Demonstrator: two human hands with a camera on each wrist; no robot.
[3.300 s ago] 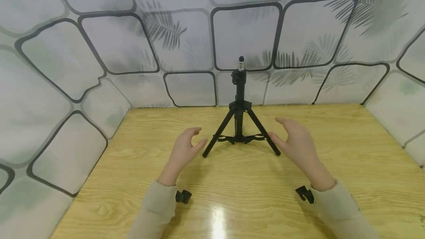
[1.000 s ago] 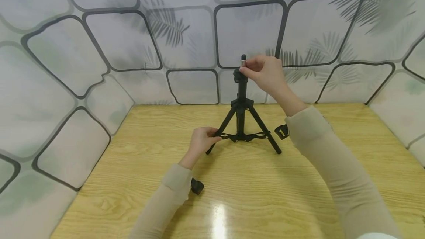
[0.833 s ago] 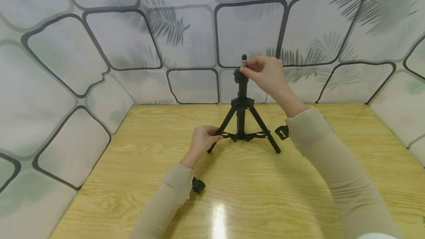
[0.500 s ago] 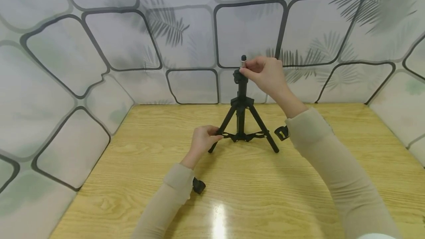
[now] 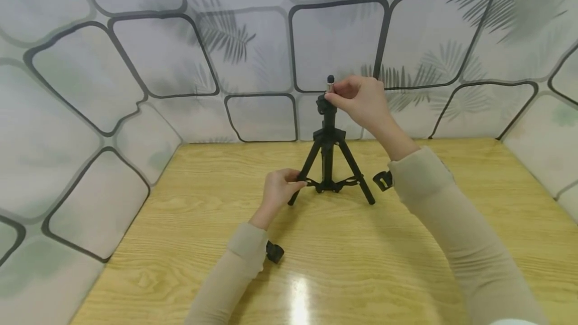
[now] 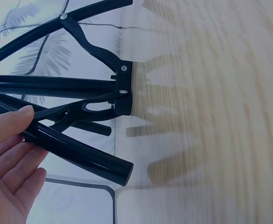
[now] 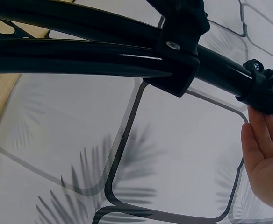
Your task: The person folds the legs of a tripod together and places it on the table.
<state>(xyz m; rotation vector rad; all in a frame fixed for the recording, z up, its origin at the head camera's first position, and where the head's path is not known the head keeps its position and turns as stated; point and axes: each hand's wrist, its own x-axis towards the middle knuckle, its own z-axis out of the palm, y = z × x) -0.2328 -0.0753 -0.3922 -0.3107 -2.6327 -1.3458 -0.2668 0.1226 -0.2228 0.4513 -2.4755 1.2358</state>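
Hands [image 5: 276,190] [image 5: 365,103] gripping tripod [image 5: 327,159] — legs [image 5: 353,165] narrower, feet [image 5: 371,200] closer

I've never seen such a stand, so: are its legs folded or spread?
Spread: the black legs slant outward from the upright central pole, and the left hand grips one.

Looks like a small walled-in booth for desk work; whether home, office or studio, I can't tell. A wood-grain desk [image 5: 334,245] spreads between a left wall [image 5: 58,109] and a right wall [image 5: 553,139], its far edge meeting a back wall [image 5: 336,46] printed with dark rounded outlines [image 5: 338,3] and grey fronds [image 5: 226,36].
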